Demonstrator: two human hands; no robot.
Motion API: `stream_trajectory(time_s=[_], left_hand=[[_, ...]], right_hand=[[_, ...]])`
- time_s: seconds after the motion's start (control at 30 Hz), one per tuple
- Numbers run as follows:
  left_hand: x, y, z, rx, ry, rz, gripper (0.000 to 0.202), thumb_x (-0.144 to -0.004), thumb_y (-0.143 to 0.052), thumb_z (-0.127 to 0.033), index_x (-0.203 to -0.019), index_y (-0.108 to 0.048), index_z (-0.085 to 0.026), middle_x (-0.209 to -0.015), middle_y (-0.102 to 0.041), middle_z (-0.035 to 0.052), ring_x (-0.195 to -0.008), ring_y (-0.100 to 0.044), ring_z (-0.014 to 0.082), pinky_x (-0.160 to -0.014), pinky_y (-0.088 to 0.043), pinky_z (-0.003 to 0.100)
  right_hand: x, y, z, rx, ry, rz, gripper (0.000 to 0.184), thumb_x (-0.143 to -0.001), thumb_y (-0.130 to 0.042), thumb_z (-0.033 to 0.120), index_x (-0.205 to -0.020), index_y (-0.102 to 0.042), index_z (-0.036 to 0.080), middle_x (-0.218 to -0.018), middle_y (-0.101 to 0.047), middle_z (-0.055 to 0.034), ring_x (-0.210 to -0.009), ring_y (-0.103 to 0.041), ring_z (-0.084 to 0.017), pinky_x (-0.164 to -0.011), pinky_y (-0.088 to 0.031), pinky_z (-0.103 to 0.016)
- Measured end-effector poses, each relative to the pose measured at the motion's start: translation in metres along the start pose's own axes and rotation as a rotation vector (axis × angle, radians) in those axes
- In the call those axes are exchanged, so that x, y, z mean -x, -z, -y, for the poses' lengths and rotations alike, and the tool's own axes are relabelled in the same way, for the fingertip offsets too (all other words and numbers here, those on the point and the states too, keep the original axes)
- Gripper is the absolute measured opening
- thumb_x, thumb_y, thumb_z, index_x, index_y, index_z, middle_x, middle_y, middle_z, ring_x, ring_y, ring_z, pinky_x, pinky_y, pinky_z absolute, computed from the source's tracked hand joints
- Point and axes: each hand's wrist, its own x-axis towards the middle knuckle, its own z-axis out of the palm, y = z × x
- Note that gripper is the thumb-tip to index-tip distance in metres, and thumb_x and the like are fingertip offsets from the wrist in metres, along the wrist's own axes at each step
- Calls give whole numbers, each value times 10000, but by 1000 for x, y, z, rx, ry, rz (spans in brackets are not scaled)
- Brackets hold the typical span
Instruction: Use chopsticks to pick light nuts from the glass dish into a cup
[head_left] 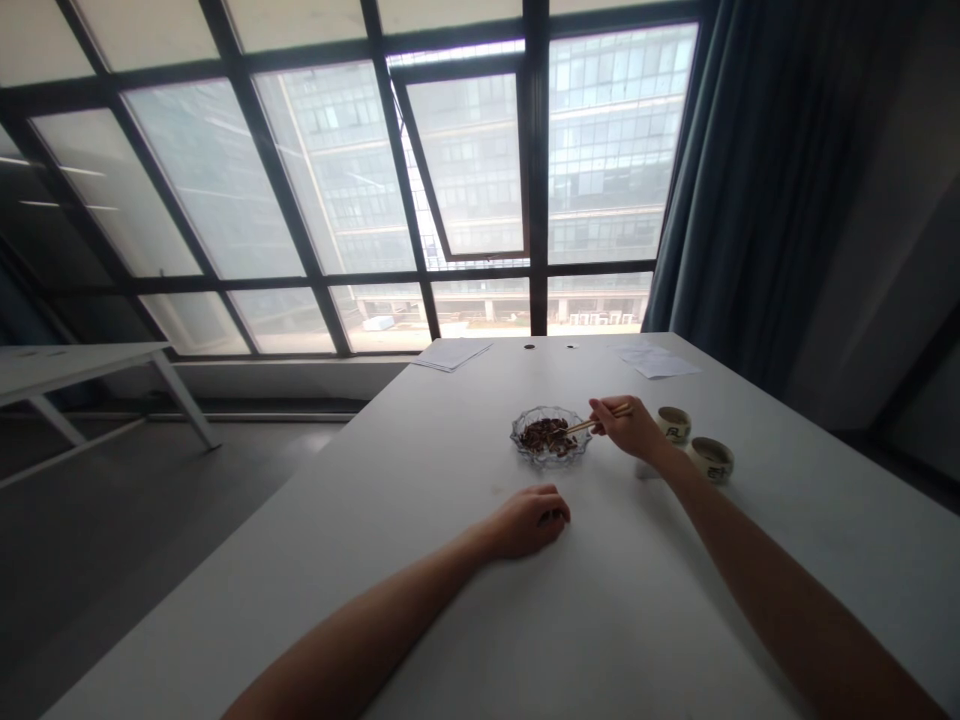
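My right hand is closed around a pair of light wooden chopsticks. Their tips reach left and down into a clear glass bowl with a scalloped rim. Inside the bowl lie many small dark-brown pieces, too small to name exactly. Whether the tips pinch one of them I cannot make out. My left hand rests on the tabletop in front of the bowl, fingers curled in, with nothing visible in it. Two pale ceramic cups with dark characters, a farther cup and a nearer cup, stand right of my right hand.
All this stands on a white table. Paper sheets lie at its far left corner and another sheet at the far right. Large windows, one tilted, rise behind. A blue curtain hangs right; another white table stands left.
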Motion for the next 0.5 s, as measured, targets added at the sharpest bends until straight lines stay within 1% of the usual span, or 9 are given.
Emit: stream_trajectory(time_s=[0.13,0.3,0.4,0.5], left_hand=[[1,0,-1,1,3,-8,189,-894,-584,-125,-1011,-722,-180,-967,-666,52,-859,-610,161,-799,-485,220],[2,0,0,8,12,0,178,-904,-586,-143,-1008,-724,-185,-972,-666,52,-844,-612,155,-792,-485,216],[1,-2,2,4,20,5,179,-902,-588,-146,-1010,-725,-189,-976,-667,52,-851,-615,158,-794,-486,219],[1,-4,3,2,16,5,182,-899,-587,-142,-1010,-723,-186,-974,-666,49,-845,-614,157,-788,-486,220]], right_hand=[[-2,13,13,-49,9,-44,560,-887,-626,677,-714,-725,154,-704,-765,-121,-622,-762,-258,-546,-603,-292],[-6,44,22,-66,-25,-170,573,-852,-659,701,-725,-736,148,-722,-767,-126,-604,-760,-254,-536,-619,-294],[-9,67,17,-8,-72,-247,545,-856,-676,671,-706,-729,150,-692,-757,-126,-574,-754,-256,-501,-613,-293],[-12,86,3,92,-87,-334,520,-878,-666,638,-673,-712,162,-633,-738,-135,-535,-743,-271,-456,-597,-304]])
